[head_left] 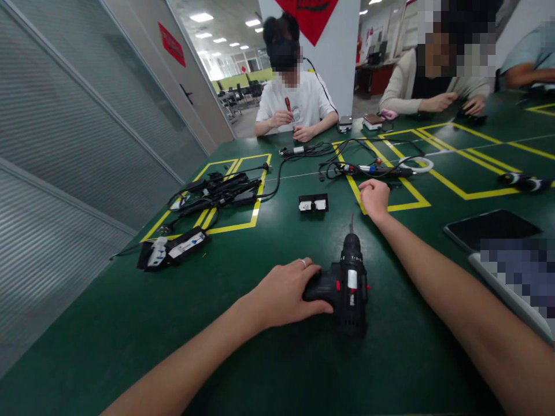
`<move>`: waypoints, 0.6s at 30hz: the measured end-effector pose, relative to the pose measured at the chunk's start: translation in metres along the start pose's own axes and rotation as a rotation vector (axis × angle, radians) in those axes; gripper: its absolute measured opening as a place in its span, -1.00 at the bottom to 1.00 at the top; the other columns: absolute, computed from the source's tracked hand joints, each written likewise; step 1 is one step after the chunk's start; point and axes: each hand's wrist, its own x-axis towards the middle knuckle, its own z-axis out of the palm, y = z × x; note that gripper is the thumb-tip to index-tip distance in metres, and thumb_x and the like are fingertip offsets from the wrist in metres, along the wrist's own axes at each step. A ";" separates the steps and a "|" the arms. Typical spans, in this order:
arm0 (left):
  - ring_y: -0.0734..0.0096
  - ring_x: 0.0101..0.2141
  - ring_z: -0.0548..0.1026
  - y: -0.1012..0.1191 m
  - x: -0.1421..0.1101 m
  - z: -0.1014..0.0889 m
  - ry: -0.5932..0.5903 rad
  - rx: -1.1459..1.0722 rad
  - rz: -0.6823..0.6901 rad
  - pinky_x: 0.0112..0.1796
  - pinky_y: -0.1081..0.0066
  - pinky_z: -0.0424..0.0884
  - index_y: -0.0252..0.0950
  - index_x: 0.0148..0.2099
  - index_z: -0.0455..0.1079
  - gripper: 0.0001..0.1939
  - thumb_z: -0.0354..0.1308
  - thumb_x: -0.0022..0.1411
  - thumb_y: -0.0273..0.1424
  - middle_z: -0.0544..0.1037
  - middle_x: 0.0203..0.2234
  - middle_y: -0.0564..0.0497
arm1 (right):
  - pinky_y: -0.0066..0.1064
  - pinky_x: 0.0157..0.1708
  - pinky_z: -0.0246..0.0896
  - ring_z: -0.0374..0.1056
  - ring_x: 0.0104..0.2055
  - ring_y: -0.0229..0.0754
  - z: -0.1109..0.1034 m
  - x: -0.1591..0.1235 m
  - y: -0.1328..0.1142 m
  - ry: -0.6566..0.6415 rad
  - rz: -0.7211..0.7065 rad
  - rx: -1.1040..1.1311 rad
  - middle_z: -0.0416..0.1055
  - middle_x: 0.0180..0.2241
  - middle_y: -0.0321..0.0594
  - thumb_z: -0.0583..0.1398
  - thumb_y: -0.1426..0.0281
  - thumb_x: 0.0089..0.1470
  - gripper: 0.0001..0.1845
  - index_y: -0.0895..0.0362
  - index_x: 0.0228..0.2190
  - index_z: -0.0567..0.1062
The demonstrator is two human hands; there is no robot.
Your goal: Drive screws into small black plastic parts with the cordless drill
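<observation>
My left hand (pixel 292 292) is wrapped around the handle of a black cordless drill (pixel 352 289), which lies on its side on the green table. The drill's thin bit (pixel 352 224) points away from me. Ahead and to the right, my right hand (pixel 375 199) is over a yellow tape line with its fingers curled closed. Whatever those fingers may hold is hidden. Just beyond it lies a black and blue corded tool (pixel 376 170) with a pale ring-shaped loop (pixel 421 165). A small black case with white labels (pixel 313 203) sits between the tape rectangles.
Black corded tools (pixel 225 190) are piled in the left tape rectangle, beside a black piece with white labels (pixel 173 248). A phone (pixel 492 228) lies at right. Across the table, a person (pixel 299 98) holds a red-handled screwdriver (pixel 288 104); other people sit at right.
</observation>
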 end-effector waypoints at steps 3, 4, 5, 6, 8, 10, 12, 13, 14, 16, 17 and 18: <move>0.10 -0.17 0.49 0.008 -0.006 0.012 -0.017 0.107 -0.005 -0.20 0.22 0.40 -0.23 0.14 0.24 -0.26 0.16 0.01 0.09 0.50 -0.16 -0.11 | -0.30 -0.17 0.21 0.40 -0.26 -0.06 -0.004 -0.008 -0.002 -0.011 0.075 0.012 0.52 -0.40 -0.07 0.01 0.54 -0.15 -0.67 0.19 -0.45 0.56; 0.10 -0.18 0.49 0.008 -0.006 0.015 -0.019 0.134 0.006 -0.22 0.24 0.40 -0.25 0.12 0.25 -0.27 0.20 0.00 0.05 0.51 -0.18 -0.11 | -0.30 -0.16 0.21 0.39 -0.26 -0.06 -0.005 -0.012 -0.003 -0.019 0.081 0.013 0.51 -0.39 -0.07 0.02 0.54 -0.16 -0.68 0.19 -0.46 0.56; 0.11 -0.19 0.49 0.008 -0.006 0.017 -0.014 0.155 0.012 -0.23 0.25 0.40 -0.26 0.09 0.26 -0.32 0.22 0.00 -0.01 0.51 -0.19 -0.11 | -0.30 -0.15 0.21 0.39 -0.25 -0.06 -0.007 -0.017 -0.004 -0.027 0.084 0.017 0.51 -0.36 -0.07 0.04 0.54 -0.18 -0.69 0.18 -0.46 0.56; 0.12 -0.19 0.49 0.008 -0.006 0.018 -0.001 0.167 0.011 -0.23 0.26 0.40 -0.27 0.05 0.29 -0.41 0.22 0.03 -0.07 0.51 -0.20 -0.11 | -0.30 -0.13 0.21 0.38 -0.25 -0.07 -0.009 -0.022 -0.004 -0.035 0.091 0.024 0.51 -0.33 -0.07 0.05 0.55 -0.21 -0.70 0.18 -0.46 0.56; 0.16 -0.22 0.49 0.008 -0.006 0.021 0.032 0.158 -0.002 -0.24 0.26 0.40 -0.25 -0.02 0.33 -0.56 0.17 0.09 -0.16 0.51 -0.24 -0.08 | -0.28 -0.14 0.23 0.38 -0.27 -0.08 -0.014 -0.030 -0.005 -0.047 0.128 0.045 0.49 -0.32 -0.09 0.08 0.55 -0.27 -0.72 0.17 -0.48 0.55; 0.18 -0.24 0.48 0.008 -0.008 0.022 0.079 0.116 -0.016 -0.25 0.26 0.40 -0.24 -0.04 0.35 -0.60 0.15 0.09 -0.19 0.51 -0.25 -0.05 | -0.25 -0.23 0.27 0.37 -0.34 -0.07 -0.021 -0.036 -0.006 -0.040 0.205 0.074 0.47 -0.40 -0.10 0.09 0.55 -0.31 -0.71 0.17 -0.47 0.54; 0.21 -0.26 0.48 0.009 -0.008 0.021 0.150 0.038 -0.028 -0.25 0.29 0.39 -0.23 -0.04 0.36 -0.60 0.16 0.08 -0.20 0.51 -0.27 -0.03 | -0.24 -0.33 0.30 0.37 -0.39 -0.07 -0.031 -0.041 -0.010 -0.012 0.285 0.111 0.45 -0.44 -0.12 0.09 0.53 -0.30 -0.69 0.18 -0.42 0.52; 0.24 -0.27 0.48 0.011 -0.008 0.020 0.195 -0.017 -0.032 -0.25 0.30 0.38 -0.24 -0.05 0.37 -0.60 0.18 0.07 -0.21 0.51 -0.29 -0.02 | -0.25 -0.37 0.31 0.38 -0.40 -0.08 -0.037 -0.045 -0.014 0.007 0.316 0.142 0.45 -0.43 -0.12 0.08 0.52 -0.27 -0.67 0.18 -0.38 0.50; 0.26 -0.28 0.47 0.013 -0.006 0.017 0.245 -0.085 -0.034 -0.25 0.33 0.37 -0.24 -0.06 0.38 -0.61 0.19 0.06 -0.22 0.51 -0.30 -0.01 | -0.27 -0.38 0.32 0.39 -0.40 -0.11 -0.043 -0.050 -0.021 0.020 0.333 0.180 0.45 -0.41 -0.13 0.06 0.50 -0.24 -0.66 0.18 -0.34 0.48; 0.31 -0.29 0.46 0.021 0.002 0.010 0.347 -0.251 -0.028 -0.27 0.37 0.35 -0.26 -0.06 0.39 -0.62 0.21 0.07 -0.23 0.50 -0.30 0.01 | -0.30 -0.38 0.34 0.40 -0.41 -0.16 -0.056 -0.066 -0.038 0.024 0.384 0.403 0.45 -0.38 -0.16 0.05 0.49 -0.22 -0.67 0.16 -0.32 0.45; 0.33 -0.29 0.45 0.026 0.009 0.007 0.392 -0.344 -0.024 -0.28 0.39 0.34 -0.27 -0.06 0.39 -0.61 0.21 0.08 -0.22 0.50 -0.30 0.01 | -0.29 -0.37 0.35 0.41 -0.40 -0.16 -0.062 -0.076 -0.049 -0.009 0.377 0.528 0.46 -0.38 -0.18 0.08 0.48 -0.23 -0.68 0.14 -0.33 0.45; 0.34 -0.30 0.45 0.032 0.016 0.003 0.430 -0.437 -0.020 -0.31 0.41 0.33 -0.28 -0.06 0.39 -0.61 0.19 0.11 -0.19 0.50 -0.31 0.02 | -0.28 -0.33 0.36 0.42 -0.37 -0.15 -0.067 -0.088 -0.060 -0.076 0.340 0.603 0.47 -0.36 -0.20 0.12 0.48 -0.25 -0.68 0.13 -0.33 0.45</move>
